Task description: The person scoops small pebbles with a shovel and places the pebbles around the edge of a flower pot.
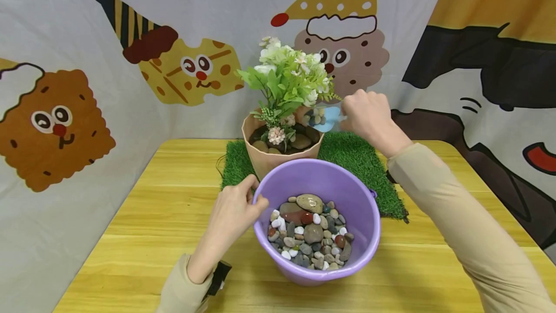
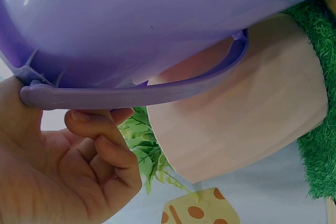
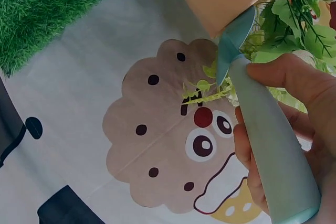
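A purple bucket [image 1: 321, 177] holds pebbles [image 1: 313, 234] of several colours and sizes. At its left rim my left hand [image 1: 232, 206] grips the edge; the left wrist view shows curled fingers beside the bucket's handle [image 2: 131, 96]. My right hand [image 1: 369, 115] holds a small light-blue trowel [image 1: 332, 118] by its thick handle [image 3: 273, 150]. Small stones [image 1: 316, 116] lie on the trowel's blade, over the right rim of a pinkish flower pot [image 1: 278, 159]. In the pot stands a plant [image 1: 288, 74] with green leaves and white flowers, with larger stones [image 1: 300, 142] around its base.
A green artificial grass mat [image 1: 356, 158] lies under the pot. All stands on a wooden table [image 1: 173, 197]. Behind it hangs a pale cloth [image 1: 208, 4] printed with cartoon biscuits and cheese. A dark strap [image 1: 218, 278] is on the left wrist.
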Motion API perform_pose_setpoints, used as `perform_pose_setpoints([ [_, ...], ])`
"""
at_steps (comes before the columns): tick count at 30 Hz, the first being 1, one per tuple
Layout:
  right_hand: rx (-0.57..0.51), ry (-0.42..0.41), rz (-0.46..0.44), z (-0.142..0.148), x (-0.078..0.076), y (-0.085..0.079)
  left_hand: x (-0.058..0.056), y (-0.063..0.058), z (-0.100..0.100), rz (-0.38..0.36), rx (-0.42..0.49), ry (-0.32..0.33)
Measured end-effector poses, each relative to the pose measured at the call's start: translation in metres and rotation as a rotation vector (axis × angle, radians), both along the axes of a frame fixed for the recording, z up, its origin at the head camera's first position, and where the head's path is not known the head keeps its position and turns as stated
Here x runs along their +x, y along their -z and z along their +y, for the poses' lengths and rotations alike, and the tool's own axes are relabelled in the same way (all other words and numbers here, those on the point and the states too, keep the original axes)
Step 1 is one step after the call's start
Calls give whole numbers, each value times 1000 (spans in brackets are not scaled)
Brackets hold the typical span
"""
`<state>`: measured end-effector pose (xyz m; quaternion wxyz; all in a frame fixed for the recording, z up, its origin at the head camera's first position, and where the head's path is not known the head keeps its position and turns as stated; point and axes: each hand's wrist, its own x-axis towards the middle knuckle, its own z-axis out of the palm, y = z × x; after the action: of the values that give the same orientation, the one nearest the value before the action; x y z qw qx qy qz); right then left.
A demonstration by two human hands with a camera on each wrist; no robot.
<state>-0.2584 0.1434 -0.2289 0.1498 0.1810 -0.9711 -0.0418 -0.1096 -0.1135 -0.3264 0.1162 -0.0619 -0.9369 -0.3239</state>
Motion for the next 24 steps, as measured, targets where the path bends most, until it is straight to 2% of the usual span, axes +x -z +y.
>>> perform_pose_setpoints([
  [12, 54, -25, 137, -8, -3, 7, 0, 0, 0, -3, 7, 3],
  [24, 54, -12, 181, -9, -1, 10, 0, 0, 0, 7, 9, 3],
])
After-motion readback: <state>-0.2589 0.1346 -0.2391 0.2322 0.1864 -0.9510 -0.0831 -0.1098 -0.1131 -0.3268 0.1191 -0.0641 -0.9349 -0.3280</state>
